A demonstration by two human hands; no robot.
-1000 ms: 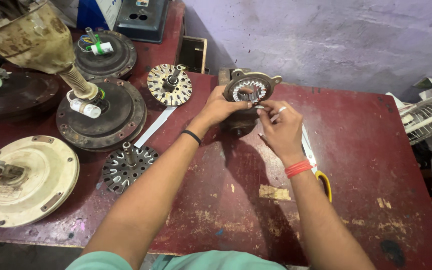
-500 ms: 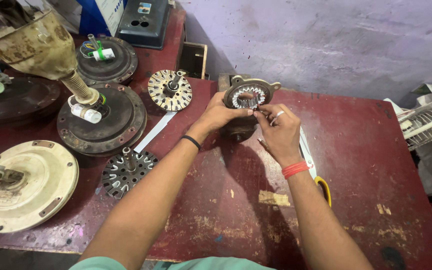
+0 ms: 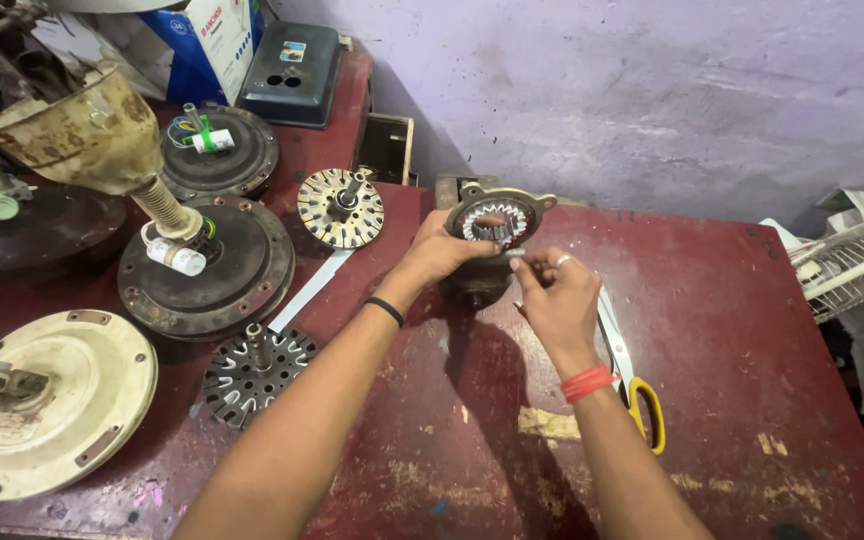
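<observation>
Right now the person's left hand is wrapped around the near rim of a small round motor housing, which sits tilted up at the back edge of the dark red workbench, close to the purple wall. Inside it a ring of pale metal stator teeth shows. The right hand is just beside the housing, its fingertips pinched on something thin and light-coloured, possibly a wire or a small tool; it is too small for me to tell which.

Behind that right wrist lies a pair of yellow-handled scissors, blades pointing toward the wall. To the left the bench is crowded: a pale laminated stator with a shaft, a dark stator core nearer the front, a rusty brown ceiling-fan motor body with a white capacitor on top, a cream fan motor cover at the corner, and a dirty cream canopy cup on its rod.

As I judge it, the housing rests only on its edge and the one-handed grip, so a hard tug from the pinching fingers could roll it off balance or backward against the wall. The thin piece could also slip from so slight a pinch and drop among the teeth. The scissors sit near enough to the forearm to get nudged or caught.
</observation>
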